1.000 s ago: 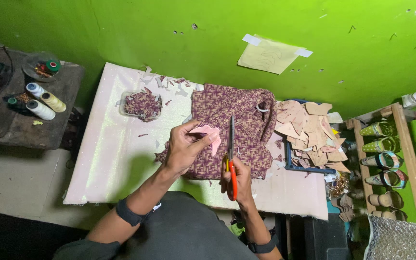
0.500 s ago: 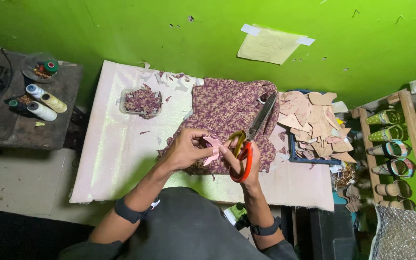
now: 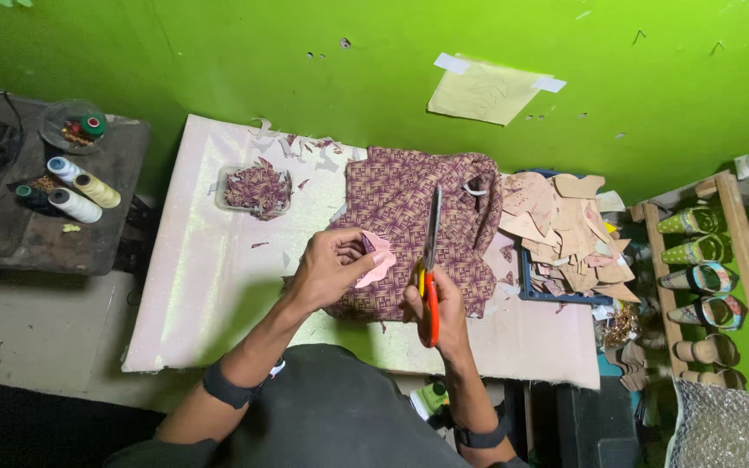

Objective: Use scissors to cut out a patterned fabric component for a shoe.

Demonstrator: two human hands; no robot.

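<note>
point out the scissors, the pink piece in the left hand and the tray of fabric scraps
scissors point(image 3: 432, 234), head view, on the blades
pink piece point(image 3: 378, 265), head view, on its flat middle
tray of fabric scraps point(image 3: 256, 185), head view, on the scrap pile

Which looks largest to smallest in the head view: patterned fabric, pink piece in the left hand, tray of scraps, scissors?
1. patterned fabric
2. tray of scraps, and scissors about alike: longer but much narrower, and nearer the camera
3. pink piece, partly hidden by the left hand
</note>
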